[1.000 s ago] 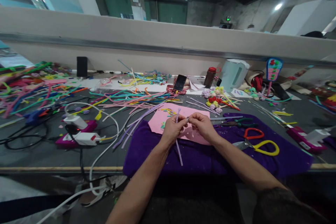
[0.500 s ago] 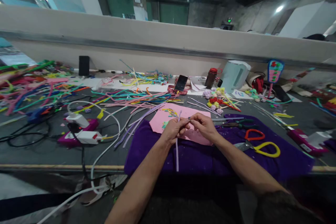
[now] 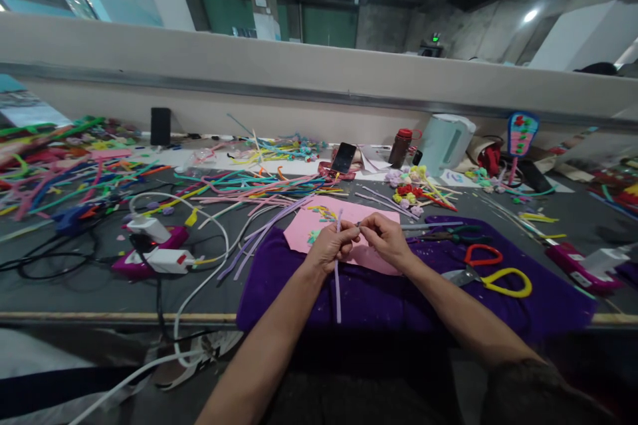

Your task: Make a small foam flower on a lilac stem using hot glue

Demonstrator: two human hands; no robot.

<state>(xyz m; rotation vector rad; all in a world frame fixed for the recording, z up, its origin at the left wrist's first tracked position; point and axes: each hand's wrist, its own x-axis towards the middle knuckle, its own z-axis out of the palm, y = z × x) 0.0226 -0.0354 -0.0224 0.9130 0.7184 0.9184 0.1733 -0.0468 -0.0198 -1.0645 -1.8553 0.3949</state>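
The head view looks forward, down across the table (image 3: 74, 299).

The strip (image 3: 338, 293) is slim, pale lavender and slightly fuzzy-looking, held upright in the left hand (image 3: 333, 246). A short end stands above the fingers, over the pink paper (image 3: 295, 234); the middle is hidden behind the hand; the longer end hangs below, nearly straight, over the purple cloth (image 3: 266, 282). A small dark piece (image 3: 357, 226) is pinched where the fingertips of the left and right hand (image 3: 385, 239) meet, too covered to tell its shape.
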